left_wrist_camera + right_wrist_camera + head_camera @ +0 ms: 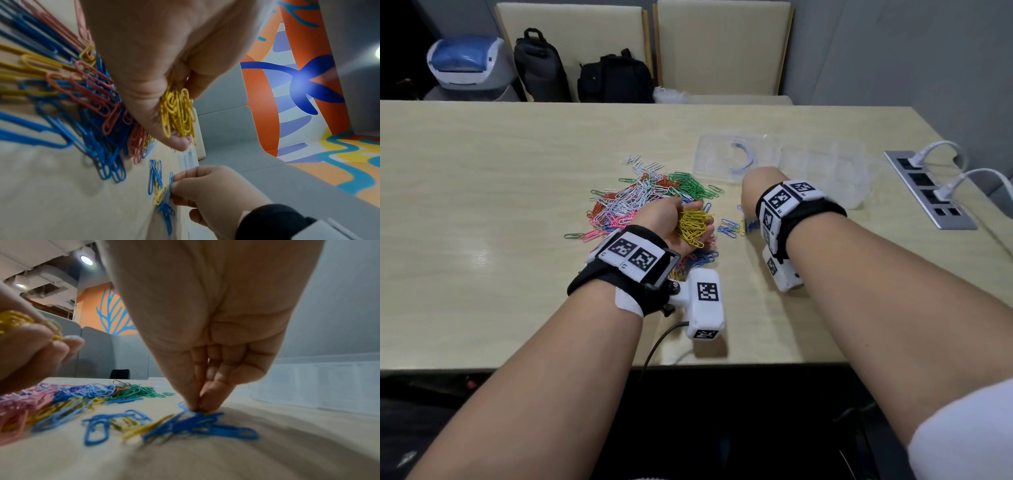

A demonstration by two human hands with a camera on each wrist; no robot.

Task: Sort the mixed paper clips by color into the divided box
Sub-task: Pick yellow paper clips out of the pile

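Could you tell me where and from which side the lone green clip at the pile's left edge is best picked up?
Probably from straight above, pinching across its two long sides near the middle. The green clip lies flat on the table with its length running left to right, just clear of the pile, so nothing crowds it. The left hand is full of yellow clips, so the right hand would take it.

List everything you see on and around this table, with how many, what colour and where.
Mixed paper clips: many, several colours, heaped mid-table.
Yellow clips: a handful, in the left palm.
Blue clips: a few, loose, under the right fingertips.
Divided box: one, clear, far right of the heap.
Socket strip: one, silver, right edge.
Bags: two, black, behind the table.
Left hand: cups the yellow clips.
Right hand: pinches at the blue clips.
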